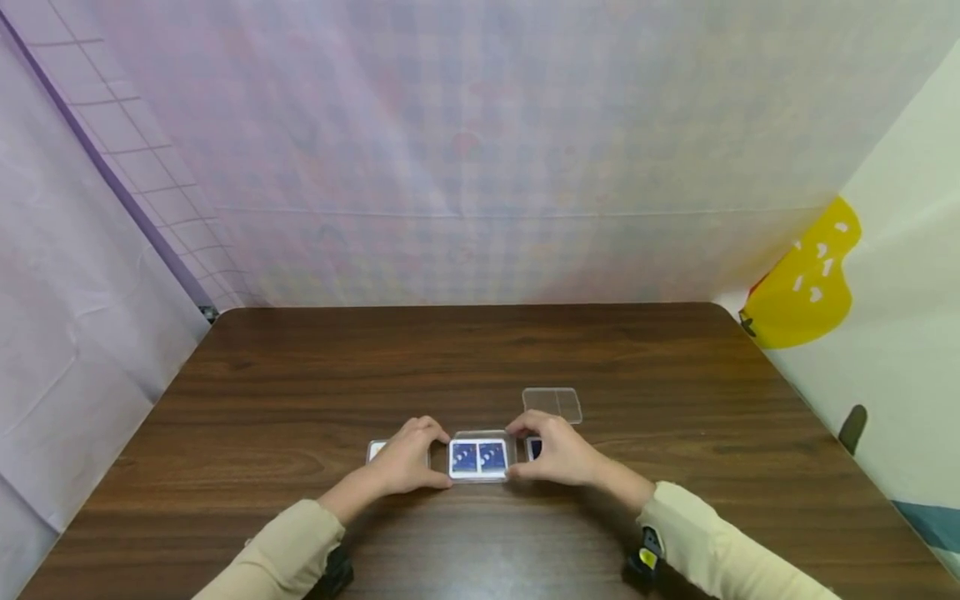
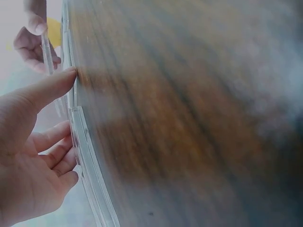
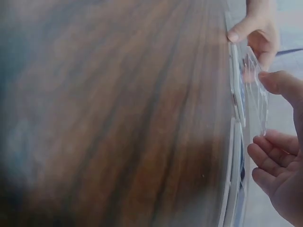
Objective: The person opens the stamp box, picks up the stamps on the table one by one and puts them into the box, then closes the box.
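Note:
A shallow clear case lies near the table's front, with two blue pictures showing white crescent shapes inside it. My left hand grips its left side, thumb at the near corner and a fingertip at the far one. With thumb and fingers, my right hand pinches a clear lid by its right end. The lid tilts over the case, its right end raised above it. Whether the lid's left end touches the case, I cannot tell.
A second case lies partly under my left hand, and another dark-filled case is half hidden by my right hand. Beyond the right hand a loose clear lid lies flat on the brown wooden table. Curtains hang behind it.

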`<act>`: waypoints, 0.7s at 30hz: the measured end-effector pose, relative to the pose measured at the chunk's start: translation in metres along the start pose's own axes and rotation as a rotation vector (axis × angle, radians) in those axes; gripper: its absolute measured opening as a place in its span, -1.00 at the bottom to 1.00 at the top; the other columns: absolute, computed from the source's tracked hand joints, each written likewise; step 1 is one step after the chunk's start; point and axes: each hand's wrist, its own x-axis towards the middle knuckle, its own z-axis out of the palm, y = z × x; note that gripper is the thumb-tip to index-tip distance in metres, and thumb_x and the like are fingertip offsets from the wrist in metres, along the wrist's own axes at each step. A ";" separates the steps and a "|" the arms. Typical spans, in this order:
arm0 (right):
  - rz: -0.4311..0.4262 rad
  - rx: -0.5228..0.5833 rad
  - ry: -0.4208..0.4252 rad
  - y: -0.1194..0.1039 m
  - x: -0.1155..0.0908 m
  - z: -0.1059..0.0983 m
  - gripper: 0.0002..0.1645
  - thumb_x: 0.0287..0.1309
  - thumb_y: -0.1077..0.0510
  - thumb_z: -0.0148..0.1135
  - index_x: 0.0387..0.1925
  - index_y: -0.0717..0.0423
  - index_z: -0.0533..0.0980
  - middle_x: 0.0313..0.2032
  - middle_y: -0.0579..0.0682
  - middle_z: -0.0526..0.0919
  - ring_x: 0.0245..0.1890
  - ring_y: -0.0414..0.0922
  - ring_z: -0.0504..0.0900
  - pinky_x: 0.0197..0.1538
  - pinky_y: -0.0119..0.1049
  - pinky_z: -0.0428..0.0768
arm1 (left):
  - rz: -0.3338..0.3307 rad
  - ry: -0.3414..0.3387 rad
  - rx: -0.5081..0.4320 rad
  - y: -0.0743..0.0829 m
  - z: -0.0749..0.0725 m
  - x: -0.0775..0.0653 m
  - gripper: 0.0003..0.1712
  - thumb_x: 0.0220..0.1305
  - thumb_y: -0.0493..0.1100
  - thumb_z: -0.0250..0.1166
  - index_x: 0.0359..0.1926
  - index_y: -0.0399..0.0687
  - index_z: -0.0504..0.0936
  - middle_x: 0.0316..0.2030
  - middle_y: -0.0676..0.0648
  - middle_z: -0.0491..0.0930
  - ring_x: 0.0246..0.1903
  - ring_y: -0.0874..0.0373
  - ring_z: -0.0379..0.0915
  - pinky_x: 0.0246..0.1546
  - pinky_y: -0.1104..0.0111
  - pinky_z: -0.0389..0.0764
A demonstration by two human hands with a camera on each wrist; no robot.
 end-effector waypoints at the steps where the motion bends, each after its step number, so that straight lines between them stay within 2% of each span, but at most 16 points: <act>1: -0.001 -0.005 -0.002 0.000 0.000 0.001 -0.39 -0.36 -0.01 0.47 -0.20 0.22 0.52 -0.26 -0.02 0.59 -0.23 -0.15 0.55 -0.10 -0.29 0.53 | 0.000 0.001 -0.002 0.000 0.000 0.000 -0.40 -0.24 -0.05 0.49 -0.15 -0.30 0.55 -0.18 -0.12 0.48 -0.09 -0.03 0.34 0.01 0.16 0.39; 8: -0.019 -0.057 -0.005 0.000 0.003 0.008 -0.39 -0.41 -0.03 0.47 -0.23 0.19 0.54 -0.33 -0.07 0.58 -0.29 -0.18 0.53 -0.16 -0.31 0.52 | 0.003 0.008 -0.016 -0.002 0.000 -0.001 -0.41 -0.24 -0.05 0.48 -0.17 -0.31 0.56 -0.17 -0.13 0.49 -0.09 -0.04 0.35 0.01 0.15 0.40; 21: -0.048 -0.120 -0.056 -0.001 0.008 0.009 -0.36 -0.41 -0.05 0.47 -0.23 0.23 0.54 -0.33 -0.06 0.57 -0.29 -0.17 0.51 -0.16 -0.33 0.51 | 0.028 0.018 -0.028 -0.003 -0.003 -0.001 -0.40 -0.25 0.00 0.48 -0.18 -0.27 0.56 -0.20 -0.09 0.50 -0.12 0.01 0.36 -0.01 0.17 0.41</act>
